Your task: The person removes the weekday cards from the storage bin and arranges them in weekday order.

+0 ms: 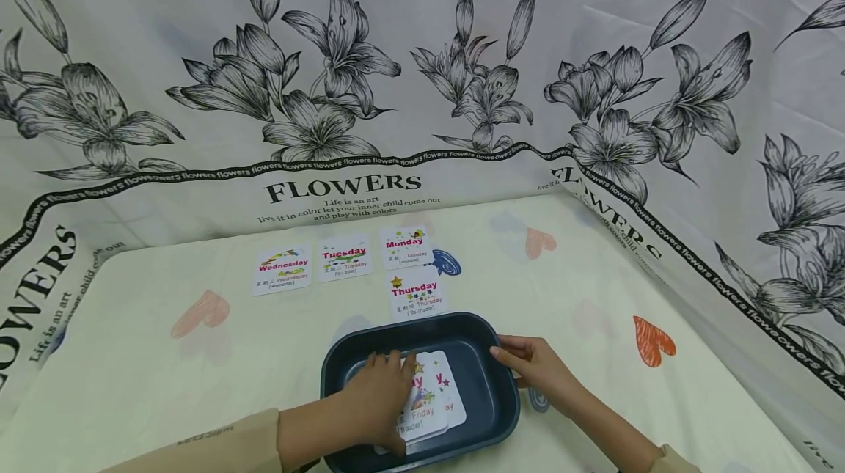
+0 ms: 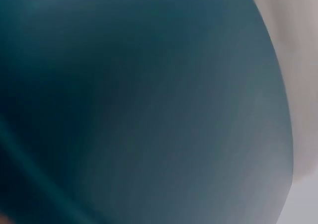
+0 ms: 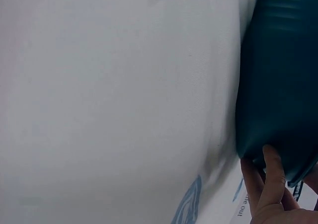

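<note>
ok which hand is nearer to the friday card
Left: the left hand covers the left side of the Friday card; the right hand pinches the tray at its right end, off the card.

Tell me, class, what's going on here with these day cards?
A person's right hand pinches a dark tray by its rim, while the left hand, inside, touches a stack of cards with Friday on top; whether it grips them is unclear. Beyond the tray, the Wednesday card, Tuesday card and Monday card lie in a row on the cloth, with the Thursday card between the Monday card and the tray.
</note>
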`<state>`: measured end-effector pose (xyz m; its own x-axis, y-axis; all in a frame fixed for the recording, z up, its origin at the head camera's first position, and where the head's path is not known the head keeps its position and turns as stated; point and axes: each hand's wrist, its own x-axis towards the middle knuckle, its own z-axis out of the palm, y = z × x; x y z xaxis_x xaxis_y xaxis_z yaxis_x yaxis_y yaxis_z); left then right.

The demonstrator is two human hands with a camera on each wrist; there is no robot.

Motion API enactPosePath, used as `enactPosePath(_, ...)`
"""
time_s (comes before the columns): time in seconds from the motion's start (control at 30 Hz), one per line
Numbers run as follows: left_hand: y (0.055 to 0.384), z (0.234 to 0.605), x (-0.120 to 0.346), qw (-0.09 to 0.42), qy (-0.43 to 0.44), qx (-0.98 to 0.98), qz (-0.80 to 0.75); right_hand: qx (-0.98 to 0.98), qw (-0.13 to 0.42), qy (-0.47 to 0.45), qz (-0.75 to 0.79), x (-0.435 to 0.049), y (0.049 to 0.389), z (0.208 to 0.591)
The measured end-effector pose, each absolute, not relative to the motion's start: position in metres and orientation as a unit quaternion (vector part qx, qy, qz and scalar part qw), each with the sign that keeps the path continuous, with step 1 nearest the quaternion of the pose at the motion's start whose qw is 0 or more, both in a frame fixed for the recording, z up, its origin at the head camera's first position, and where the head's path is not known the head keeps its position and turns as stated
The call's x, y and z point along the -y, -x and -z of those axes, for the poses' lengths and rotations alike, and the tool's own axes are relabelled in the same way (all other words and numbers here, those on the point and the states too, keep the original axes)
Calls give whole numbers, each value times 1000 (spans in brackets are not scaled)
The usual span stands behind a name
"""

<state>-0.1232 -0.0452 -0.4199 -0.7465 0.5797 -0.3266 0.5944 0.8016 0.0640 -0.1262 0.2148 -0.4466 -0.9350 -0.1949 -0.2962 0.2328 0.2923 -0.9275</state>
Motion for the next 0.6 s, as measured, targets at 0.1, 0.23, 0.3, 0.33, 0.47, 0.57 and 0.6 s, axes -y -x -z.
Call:
enactPosePath(0.1,125,418,46,165,-316,-934,16,-783,180,-11,595,-215,126,446)
enactPosePath(0.23,126,413,47,145,-329,-933,2,-783,179,-10,596,-215,126,446)
enactPosePath(0.3,126,408,48,136,-333,-933,-11,-784,178,-10,595,-215,126,446)
enactPosePath(0.33,127,406,49,132,-335,-933,-17,-784,179,-11,595,-215,127,445)
enactPosePath(0.47,128,401,49,121,-343,-931,-30,-784,181,-12,593,-215,126,445)
enactPosePath(0.57,129,400,50,112,-349,-930,-35,-785,182,-11,593,-215,126,445)
enactPosePath(0.6,130,399,51,110,-349,-930,-39,-785,182,-11,592,-215,126,445)
